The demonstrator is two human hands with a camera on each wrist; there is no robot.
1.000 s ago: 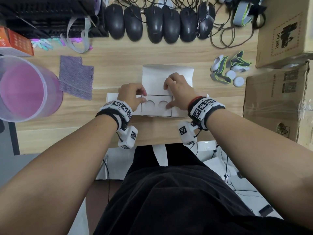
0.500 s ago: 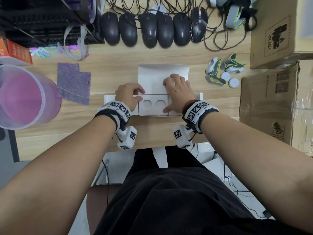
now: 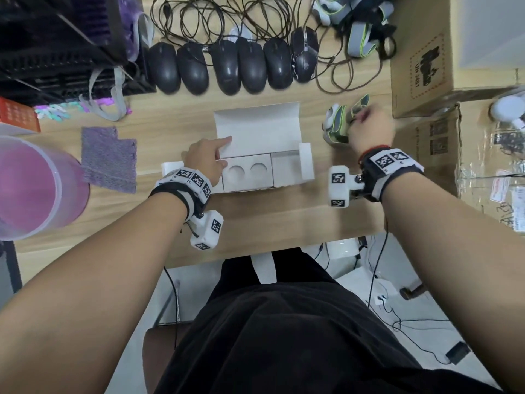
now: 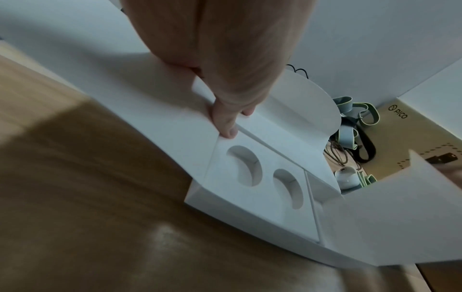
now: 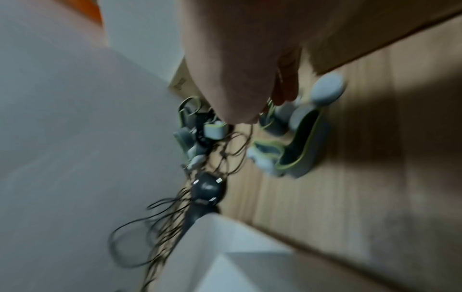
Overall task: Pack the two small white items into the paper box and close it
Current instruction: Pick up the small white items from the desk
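A pale wooden desk (image 3: pixel 278 223) is carrying six black mice (image 3: pixel 235 66) along its back edge and two brown cartons (image 3: pixel 454 52) on the right. The open paper box (image 3: pixel 255 143), with two round holes, is lying centre. The left hand (image 3: pixel 206 160) is pressing straight fingers against it; the right hand (image 3: pixel 369 132) is blurring over the small white items (image 5: pixel 327 90), grip unclear.

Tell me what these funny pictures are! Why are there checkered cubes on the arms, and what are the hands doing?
No machine here: a person wears three cameras, one on the head and one on each wrist, and the checkered cubes sit on the wristbands. The head picture looks down at a wooden desk. On it lies an open white paper box with two round holes. The left hand touches the box by its lid. The right hand reaches to the small white items with grey-green straps; the blur hides whether it holds one. Black computer mice line the far side.
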